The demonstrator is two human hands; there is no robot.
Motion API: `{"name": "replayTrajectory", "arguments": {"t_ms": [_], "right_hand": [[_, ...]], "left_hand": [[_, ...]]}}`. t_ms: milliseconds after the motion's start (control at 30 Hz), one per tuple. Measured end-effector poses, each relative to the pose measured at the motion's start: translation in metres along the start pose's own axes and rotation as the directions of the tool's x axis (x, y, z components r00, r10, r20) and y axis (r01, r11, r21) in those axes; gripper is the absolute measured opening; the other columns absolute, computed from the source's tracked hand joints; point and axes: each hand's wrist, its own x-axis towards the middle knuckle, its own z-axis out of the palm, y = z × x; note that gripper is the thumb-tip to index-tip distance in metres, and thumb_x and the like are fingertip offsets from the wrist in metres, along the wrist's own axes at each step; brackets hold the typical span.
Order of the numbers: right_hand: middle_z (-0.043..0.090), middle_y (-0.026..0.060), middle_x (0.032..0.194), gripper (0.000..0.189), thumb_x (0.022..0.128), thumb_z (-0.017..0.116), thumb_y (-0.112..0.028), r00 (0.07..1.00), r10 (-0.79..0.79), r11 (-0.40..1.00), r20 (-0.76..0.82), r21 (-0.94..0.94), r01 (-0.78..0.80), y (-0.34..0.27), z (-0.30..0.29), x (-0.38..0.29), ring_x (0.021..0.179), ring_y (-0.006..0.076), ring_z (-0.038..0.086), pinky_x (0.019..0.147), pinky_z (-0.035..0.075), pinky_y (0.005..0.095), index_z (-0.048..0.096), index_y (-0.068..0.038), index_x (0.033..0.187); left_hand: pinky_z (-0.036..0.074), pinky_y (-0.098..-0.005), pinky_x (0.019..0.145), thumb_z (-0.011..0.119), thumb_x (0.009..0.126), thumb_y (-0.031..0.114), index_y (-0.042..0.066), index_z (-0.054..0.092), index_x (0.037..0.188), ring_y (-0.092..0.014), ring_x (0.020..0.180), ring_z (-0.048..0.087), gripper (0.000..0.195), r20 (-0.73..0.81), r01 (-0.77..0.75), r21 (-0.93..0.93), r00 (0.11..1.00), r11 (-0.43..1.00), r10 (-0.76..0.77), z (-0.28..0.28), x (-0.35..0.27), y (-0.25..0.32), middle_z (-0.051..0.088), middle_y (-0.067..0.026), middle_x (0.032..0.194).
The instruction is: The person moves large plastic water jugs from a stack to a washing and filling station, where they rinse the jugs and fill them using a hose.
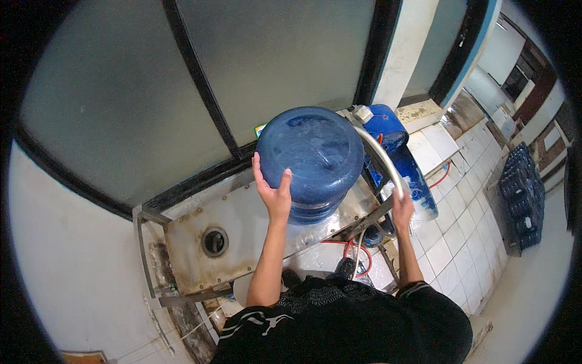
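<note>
A large blue plastic water bottle [313,150] stands upside down, base up, on a stained metal bench top [263,245] in front of me. My left hand [274,191] holds the bottle's near left edge, thumb on its side and fingers spread around the rim. The bottle's neck is hidden below its body. To the right, my right hand [402,210] is closed around a thick pale hose [382,157] that arches from behind the bottle. Motion blurs this hand slightly, and the hose's end cannot be made out.
A drain hole [214,242] opens in the bench's left part. Cut blue plastic drums [416,182] lie beyond the right hand. Red tubing [369,264] loops below on the wet tiled floor [454,245]. Stacked dark bottles [522,195] stand far right. Frosted window panels [282,59] rise behind the bench.
</note>
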Motion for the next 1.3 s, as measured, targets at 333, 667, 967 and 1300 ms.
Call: {"name": "replayTrajectory", "arguments": {"t_ms": [333,667,967,1300], "right_hand": [[0.035,-0.0074,0.059,0.033,0.096,0.052,-0.031,0.902,0.005,0.985,-0.431,0.159,0.071,-0.06,-0.162,-0.058,0.053,0.0034,0.029,0.046,0.02,0.0233,0.053,-0.005,0.075],[0.036,-0.0068,0.058,0.038,0.095,0.051,-0.037,0.914,-0.03,0.924,-0.405,0.337,0.18,-0.112,-0.186,-0.101,0.051,0.0031,0.03,0.045,0.02,0.0218,0.049,-0.006,0.073],[0.037,-0.0054,0.058,0.047,0.092,0.053,-0.046,0.955,-0.055,0.928,-0.29,0.339,0.156,-0.113,-0.171,-0.118,0.052,0.0047,0.031,0.046,0.022,0.0233,0.048,-0.004,0.071],[0.035,-0.005,0.055,0.044,0.095,0.05,-0.042,0.939,-0.099,0.94,-0.329,0.278,0.197,-0.072,-0.205,-0.148,0.047,0.0044,0.029,0.043,0.02,0.0228,0.043,-0.008,0.067]], "left_hand": [[0.032,-0.0323,0.104,0.068,0.074,0.01,0.001,0.038,0.138,-0.023,0.12,0.046,0.072,0.447,0.309,-0.196,0.873,0.931,-0.196,-0.031,0.089,-0.022,0.046,-0.0146,0.133],[0.023,-0.0486,0.108,0.067,0.072,0.015,0.007,0.066,0.105,-0.04,0.132,0.031,0.034,0.298,-0.311,0.559,0.94,0.769,0.164,0.005,0.038,0.033,0.048,-0.018,0.133],[0.028,-0.0432,0.108,0.059,0.077,0.002,0.008,0.07,0.096,-0.029,0.121,0.049,0.022,0.604,-0.293,0.21,0.789,0.933,0.112,-0.028,0.114,-0.009,0.065,-0.0107,0.109],[0.028,-0.0388,0.107,0.041,0.097,0.039,-0.005,0.034,0.137,-0.028,0.129,0.038,0.06,0.058,0.264,-0.143,0.964,0.954,-0.258,-0.011,-0.005,-0.027,0.038,-0.0176,0.14]]}}
